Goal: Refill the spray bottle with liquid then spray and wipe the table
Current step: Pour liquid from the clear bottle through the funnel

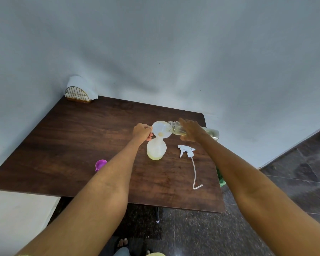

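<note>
A translucent spray bottle (156, 149) stands upright on the dark wooden table (67, 145), with pale yellow liquid at its bottom. A white funnel (160, 128) sits in its neck. My left hand (142, 131) pinches the funnel's left rim. My right hand (191, 130) grips a clear refill bottle (175, 127), tipped on its side with its open mouth over the funnel. The white trigger sprayer head (186, 150) with its long dip tube lies on the table to the right of the bottle.
A purple cap (100, 165) lies on the table by my left forearm. A gold wire napkin holder (78, 95) with white napkins stands at the far left corner against the wall. Something green (221, 179) shows just past the table's right edge.
</note>
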